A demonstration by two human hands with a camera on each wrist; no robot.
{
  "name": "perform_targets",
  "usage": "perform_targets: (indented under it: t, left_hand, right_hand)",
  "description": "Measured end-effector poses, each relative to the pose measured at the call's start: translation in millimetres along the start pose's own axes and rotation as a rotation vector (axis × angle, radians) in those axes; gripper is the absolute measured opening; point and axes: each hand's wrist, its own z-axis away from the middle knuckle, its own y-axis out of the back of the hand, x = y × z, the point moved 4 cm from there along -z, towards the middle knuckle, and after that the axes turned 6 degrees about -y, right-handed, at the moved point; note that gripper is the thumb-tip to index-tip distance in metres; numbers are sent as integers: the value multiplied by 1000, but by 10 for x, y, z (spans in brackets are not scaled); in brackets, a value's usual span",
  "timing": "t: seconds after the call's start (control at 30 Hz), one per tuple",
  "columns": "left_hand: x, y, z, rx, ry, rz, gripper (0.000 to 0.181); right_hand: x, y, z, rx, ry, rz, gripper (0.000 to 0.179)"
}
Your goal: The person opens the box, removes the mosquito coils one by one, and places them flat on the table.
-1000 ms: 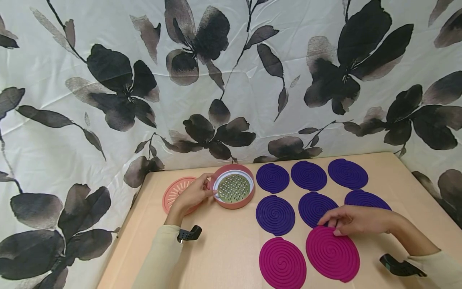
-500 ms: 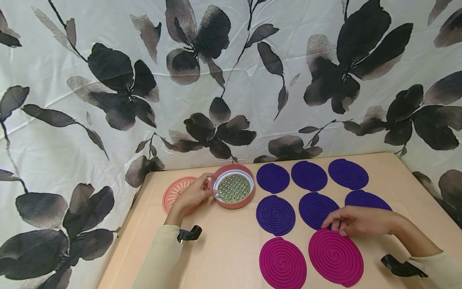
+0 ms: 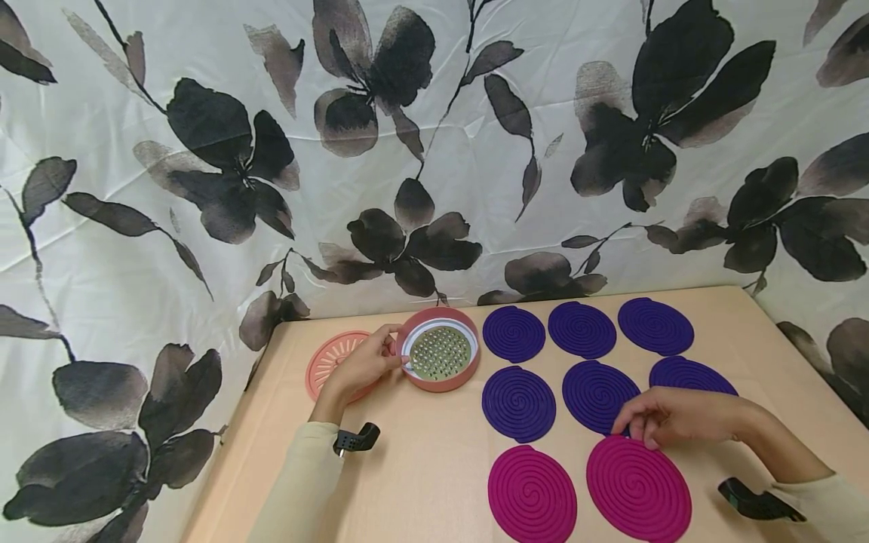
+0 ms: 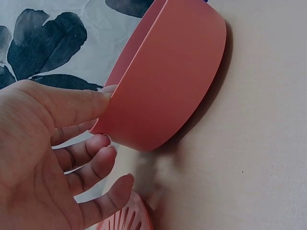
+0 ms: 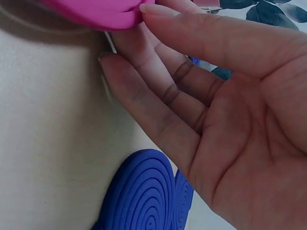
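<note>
My left hand pinches the rim of a round coral mosquito coil holder between thumb and fingers. A white ring and a greenish studded disc show inside it. In the left wrist view the holder's outer wall is close up. Partly under my left forearm lies a coral slotted lid. At the right, my right hand pinches the top edge of a magenta mosquito coil. That coil shows only as an edge in the right wrist view, with thumb and fingers on it.
A second magenta coil lies left of the held one. Several dark blue coils lie in two rows behind, one partly covered by my right hand. A floral cloth hangs at the table's back edge.
My right hand has shifted slightly right and toward me with the magenta coil, away from the other magenta coil. The left hand and holder have stayed put.
</note>
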Motion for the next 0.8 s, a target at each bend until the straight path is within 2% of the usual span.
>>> perform_targets:
  t: [0.8]
  left_hand:
    - [22, -10, -28, 12, 12, -11, 58]
  right_hand:
    - [-44, 119, -4, 47, -80, 22, 26]
